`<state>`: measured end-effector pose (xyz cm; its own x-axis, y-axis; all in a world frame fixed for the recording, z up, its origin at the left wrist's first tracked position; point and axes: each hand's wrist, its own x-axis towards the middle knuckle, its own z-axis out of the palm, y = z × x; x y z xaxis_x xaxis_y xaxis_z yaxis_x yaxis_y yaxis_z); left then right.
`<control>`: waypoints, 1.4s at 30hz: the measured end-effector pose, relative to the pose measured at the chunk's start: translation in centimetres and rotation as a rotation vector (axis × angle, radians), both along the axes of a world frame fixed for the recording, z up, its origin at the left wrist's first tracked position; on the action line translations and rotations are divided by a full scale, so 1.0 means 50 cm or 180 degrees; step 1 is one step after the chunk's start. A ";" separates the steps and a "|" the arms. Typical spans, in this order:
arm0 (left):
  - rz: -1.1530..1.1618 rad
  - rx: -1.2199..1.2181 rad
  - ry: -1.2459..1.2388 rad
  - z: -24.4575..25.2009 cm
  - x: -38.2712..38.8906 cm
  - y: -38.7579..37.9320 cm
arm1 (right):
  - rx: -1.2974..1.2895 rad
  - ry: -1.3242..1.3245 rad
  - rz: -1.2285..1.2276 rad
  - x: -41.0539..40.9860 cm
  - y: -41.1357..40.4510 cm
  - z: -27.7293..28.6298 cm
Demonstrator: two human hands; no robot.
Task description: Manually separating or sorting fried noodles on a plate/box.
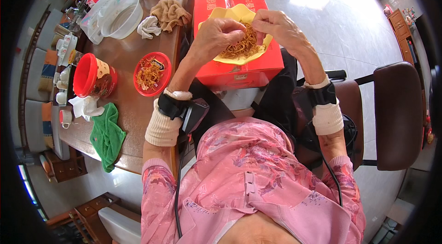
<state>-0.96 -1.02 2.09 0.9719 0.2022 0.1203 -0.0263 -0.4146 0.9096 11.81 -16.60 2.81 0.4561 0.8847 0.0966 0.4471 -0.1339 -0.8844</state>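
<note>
A yellow scallop-edged bowl (238,11) rests on a red cardboard box (210,76) in front of me. Thin, dried yellow-brown strands (241,45) lie heaped inside it. My left hand (224,33) hovers over the bowl's left side, its thumb and forefinger drawn together. Over the right side is my right hand (274,28), with bent fingers pointing down at the strands. The fingertips are partly hidden, so I cannot tell whether either hand pinches a strand. More such strands (149,76) lie on a round red lid (165,66) on the table to the left.
The wooden table (127,109) bears an open red tub (93,76), a green cloth (109,135), crumpled white tissue (86,106), a brown cloth (170,14), a white cloth (149,28) and a clear plastic basin (122,12). A brown chair (397,116) stands at right.
</note>
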 end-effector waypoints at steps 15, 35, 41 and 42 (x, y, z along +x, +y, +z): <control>0.0081 -0.2233 0.0025 -0.054 0.013 0.015 | 0.0853 0.0297 -0.0333 0.028 0.003 -0.021; 0.0511 -0.2364 -0.0316 -0.058 0.012 -0.005 | 0.0815 -0.2105 -0.0073 -0.040 0.027 -0.007; 0.0312 -0.2394 -0.0176 -0.051 0.010 -0.011 | 0.0908 -0.1623 -0.0136 -0.026 0.023 0.011; 0.0297 -0.2419 -0.0168 -0.049 0.011 -0.011 | 0.0908 -0.1622 -0.0136 -0.023 0.026 0.008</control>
